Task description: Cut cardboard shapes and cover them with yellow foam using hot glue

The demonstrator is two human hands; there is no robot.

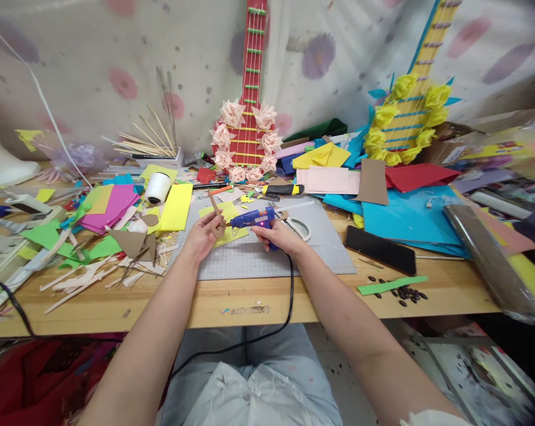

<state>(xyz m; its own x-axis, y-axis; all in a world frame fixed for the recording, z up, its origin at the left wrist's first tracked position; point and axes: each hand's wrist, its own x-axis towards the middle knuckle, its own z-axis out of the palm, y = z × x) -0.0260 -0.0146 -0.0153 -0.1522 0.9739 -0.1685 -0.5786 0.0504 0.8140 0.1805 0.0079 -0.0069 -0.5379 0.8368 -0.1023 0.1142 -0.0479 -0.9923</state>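
Glue gun [251,219] points left, gripped in the right hand [281,235].

Open room: right part of the gray cutting mat [332,251], plus the front strip of the wooden surface [258,293] between the forearms — only the black cord [291,278] cuts across it, dropping over the edge. Between the left grip [202,236] and right grip [280,235], the blue glue gun [254,219] blocks a straight pass. Scissors [303,229] sit just beside the right grip; utility knife [281,189] lies behind. Left side jammed — thread spool [158,189], white paper strips [83,278]. Right: phone [380,249], loose black beads [405,294]. Red guitar [245,142] stands at back.
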